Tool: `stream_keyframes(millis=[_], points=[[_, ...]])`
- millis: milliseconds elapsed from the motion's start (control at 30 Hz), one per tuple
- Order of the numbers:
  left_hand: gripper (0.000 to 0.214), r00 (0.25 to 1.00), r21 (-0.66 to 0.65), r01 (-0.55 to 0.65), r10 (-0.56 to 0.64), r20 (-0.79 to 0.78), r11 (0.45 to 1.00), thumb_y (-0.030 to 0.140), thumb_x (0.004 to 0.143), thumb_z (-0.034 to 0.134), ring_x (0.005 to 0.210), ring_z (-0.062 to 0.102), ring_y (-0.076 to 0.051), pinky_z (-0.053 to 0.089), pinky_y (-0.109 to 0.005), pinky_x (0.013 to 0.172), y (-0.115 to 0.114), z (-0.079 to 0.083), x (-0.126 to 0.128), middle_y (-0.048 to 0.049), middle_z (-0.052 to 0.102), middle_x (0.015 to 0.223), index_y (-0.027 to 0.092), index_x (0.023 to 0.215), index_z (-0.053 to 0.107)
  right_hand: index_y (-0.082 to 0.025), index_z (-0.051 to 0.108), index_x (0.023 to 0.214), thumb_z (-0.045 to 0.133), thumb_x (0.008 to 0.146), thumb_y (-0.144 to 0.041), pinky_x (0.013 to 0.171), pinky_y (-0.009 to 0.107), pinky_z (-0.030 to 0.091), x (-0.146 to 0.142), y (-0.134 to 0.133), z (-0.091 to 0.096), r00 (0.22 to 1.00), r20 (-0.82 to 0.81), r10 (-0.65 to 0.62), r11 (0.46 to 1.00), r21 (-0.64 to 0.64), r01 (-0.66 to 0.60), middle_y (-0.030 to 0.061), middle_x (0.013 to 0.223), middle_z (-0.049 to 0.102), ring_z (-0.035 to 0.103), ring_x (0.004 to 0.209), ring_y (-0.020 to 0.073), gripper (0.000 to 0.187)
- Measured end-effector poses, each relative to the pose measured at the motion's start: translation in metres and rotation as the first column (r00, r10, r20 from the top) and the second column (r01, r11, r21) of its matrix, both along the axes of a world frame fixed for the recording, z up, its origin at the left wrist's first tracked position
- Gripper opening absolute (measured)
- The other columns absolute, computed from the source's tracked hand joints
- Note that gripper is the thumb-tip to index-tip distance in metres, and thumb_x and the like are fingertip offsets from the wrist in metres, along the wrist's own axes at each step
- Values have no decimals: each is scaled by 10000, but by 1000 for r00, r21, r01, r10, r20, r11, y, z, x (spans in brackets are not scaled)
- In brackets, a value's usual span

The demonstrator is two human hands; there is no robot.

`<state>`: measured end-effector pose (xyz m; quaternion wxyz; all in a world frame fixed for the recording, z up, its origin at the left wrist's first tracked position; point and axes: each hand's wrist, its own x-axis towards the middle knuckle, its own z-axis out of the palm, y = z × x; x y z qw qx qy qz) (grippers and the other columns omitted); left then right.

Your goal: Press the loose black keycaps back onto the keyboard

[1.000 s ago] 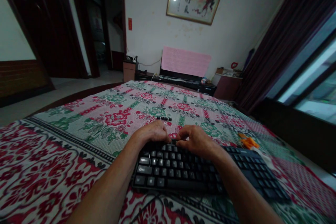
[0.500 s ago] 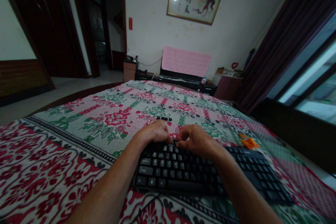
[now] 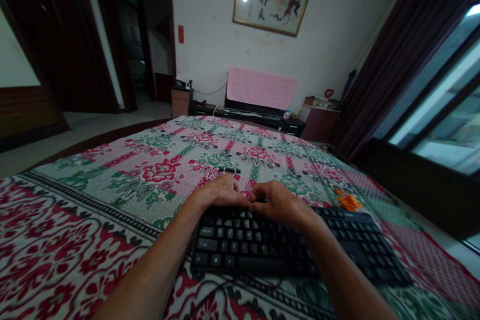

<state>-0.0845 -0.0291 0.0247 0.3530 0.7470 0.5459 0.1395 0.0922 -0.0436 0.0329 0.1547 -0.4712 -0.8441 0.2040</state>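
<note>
A black keyboard (image 3: 258,264) lies on the patterned cloth in front of me. My left hand (image 3: 224,193) is over its upper left edge, fingers curled, thumb and fingertips pointing right. My right hand (image 3: 276,201) meets it from the other side, thumb and forefinger bent into a pinch at the top row. Their fingertips almost touch; whatever lies between them is too small or hidden to make out. Just beyond my left hand, several small black keycaps (image 3: 229,170) sit in a row on the cloth.
A crumpled orange cloth (image 3: 348,202) lies behind the keyboard's right part. The flowered tablecloth (image 3: 157,172) covers the wide table. Past it stand a low black cabinet (image 3: 262,119) and a screen under a pink cover (image 3: 260,87). A dark curtain (image 3: 371,60) hangs at the right.
The view has shifted slightly. My hands stay at the keyboard's top row; the right fingertips have drawn closer to the left ones, narrowing the gap. The keyboard and loose keycaps keep their places.
</note>
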Motion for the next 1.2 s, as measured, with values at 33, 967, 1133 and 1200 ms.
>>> stream_keyframes(millis=[33,967,1133,1200], points=[[320,1000,-1,7,-7,7,1000,462,463,567,406,315,-54,173,-200,369,0,-1,-1,51,383,418,145,500,544,-177,603,681,541,624,-262,512,214,356,1,0,-1,1000,-9,5,1000,1,-5,16,637,612,512,572,118,120],[330,1000,0,19,-19,6,1000,468,476,534,402,280,-50,184,-188,358,0,-3,3,50,349,443,141,525,535,-140,572,709,519,640,-264,481,180,330,6,4,2,971,-237,23,950,-296,-94,-21,608,536,420,512,67,151],[296,999,15,39,-39,-1,999,431,491,523,405,284,-52,177,-184,356,-2,0,3,45,353,448,138,530,540,-145,580,744,517,646,-261,519,185,357,7,5,0,966,-255,50,941,-311,-131,-12,655,561,455,552,74,165],[283,1000,7,30,-30,-7,1000,419,495,516,398,281,-52,166,-187,350,-3,1,3,44,348,441,136,511,533,-145,585,749,512,649,-250,529,186,363,8,5,0,967,-246,62,940,-310,-140,-11,666,567,465,566,77,163]])
